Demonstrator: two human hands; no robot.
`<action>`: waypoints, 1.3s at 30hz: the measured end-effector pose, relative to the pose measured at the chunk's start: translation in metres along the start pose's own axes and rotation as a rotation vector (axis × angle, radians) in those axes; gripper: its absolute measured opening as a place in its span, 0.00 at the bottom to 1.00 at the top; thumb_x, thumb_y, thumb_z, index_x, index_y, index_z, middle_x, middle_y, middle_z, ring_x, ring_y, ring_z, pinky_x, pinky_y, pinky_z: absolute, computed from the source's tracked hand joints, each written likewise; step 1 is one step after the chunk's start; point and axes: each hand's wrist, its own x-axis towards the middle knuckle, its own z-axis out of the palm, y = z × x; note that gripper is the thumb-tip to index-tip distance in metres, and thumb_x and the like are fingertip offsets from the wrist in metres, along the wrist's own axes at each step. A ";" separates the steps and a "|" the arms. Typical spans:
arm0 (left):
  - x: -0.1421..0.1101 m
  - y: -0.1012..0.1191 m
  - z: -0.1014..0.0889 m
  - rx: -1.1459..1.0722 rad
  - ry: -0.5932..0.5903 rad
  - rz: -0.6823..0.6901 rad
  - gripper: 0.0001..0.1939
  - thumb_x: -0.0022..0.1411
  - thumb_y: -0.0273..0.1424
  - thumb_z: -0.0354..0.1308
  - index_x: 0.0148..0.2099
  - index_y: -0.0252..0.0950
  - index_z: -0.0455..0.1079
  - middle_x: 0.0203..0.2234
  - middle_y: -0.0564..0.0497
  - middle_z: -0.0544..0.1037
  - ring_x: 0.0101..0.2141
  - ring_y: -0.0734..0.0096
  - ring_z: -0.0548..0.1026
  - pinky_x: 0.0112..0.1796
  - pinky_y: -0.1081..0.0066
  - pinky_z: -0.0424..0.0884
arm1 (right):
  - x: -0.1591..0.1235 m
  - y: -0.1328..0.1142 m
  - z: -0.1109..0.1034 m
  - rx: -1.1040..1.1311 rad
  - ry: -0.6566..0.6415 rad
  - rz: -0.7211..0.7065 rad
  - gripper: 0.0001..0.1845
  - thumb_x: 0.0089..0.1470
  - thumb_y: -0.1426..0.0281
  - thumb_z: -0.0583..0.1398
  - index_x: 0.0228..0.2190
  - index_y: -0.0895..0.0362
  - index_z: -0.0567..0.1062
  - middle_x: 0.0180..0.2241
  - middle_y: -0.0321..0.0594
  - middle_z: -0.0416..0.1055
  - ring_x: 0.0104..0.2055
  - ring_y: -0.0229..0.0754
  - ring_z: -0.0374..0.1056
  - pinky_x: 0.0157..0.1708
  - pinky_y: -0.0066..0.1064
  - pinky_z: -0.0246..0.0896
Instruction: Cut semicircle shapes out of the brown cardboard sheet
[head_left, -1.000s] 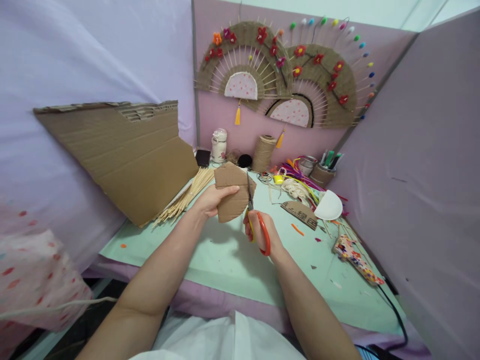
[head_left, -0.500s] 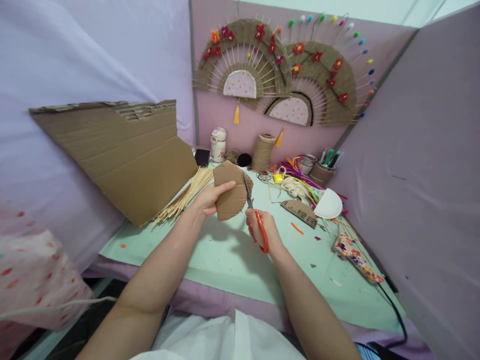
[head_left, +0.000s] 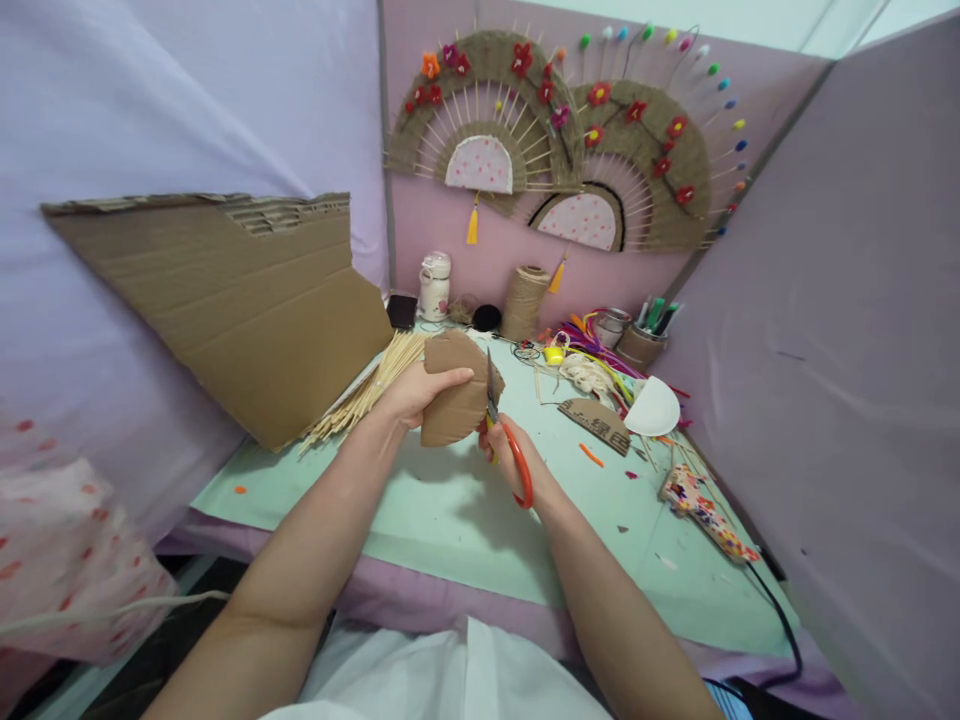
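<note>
Between my hands, a rounded piece of brown cardboard (head_left: 456, 405) is held up over the table. My left hand (head_left: 420, 392) grips its left side, thumb lying across the front. In my right hand (head_left: 517, 455) are scissors (head_left: 523, 470) with red-orange handles, their blades pointing up along the cardboard's right edge. A jagged strip of cardboard shows to the right of the blades. The fingers behind the cardboard are hidden.
A large cardboard sheet (head_left: 247, 310) leans at the left beside bamboo sticks (head_left: 367, 385). Twine (head_left: 525, 303) and a white bottle (head_left: 434, 287) stand behind. On the right lie a printed cardboard half-disc (head_left: 598, 424), a white half-disc (head_left: 653, 407) and a patterned glue gun (head_left: 705, 512) with a cord.
The scissors have opened less and shifted slightly left against the cardboard's right edge. The cardboard has tilted slightly in my left hand. The view has moved a little.
</note>
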 end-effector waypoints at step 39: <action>0.002 0.002 -0.008 0.036 -0.094 -0.077 0.27 0.41 0.37 0.72 0.45 0.36 0.72 0.37 0.47 0.79 0.38 0.60 0.76 0.42 0.58 0.70 | -0.002 -0.016 -0.009 -0.132 0.074 0.196 0.29 0.51 0.44 0.52 0.17 0.55 0.63 0.11 0.32 0.58 0.14 0.34 0.53 0.15 0.26 0.48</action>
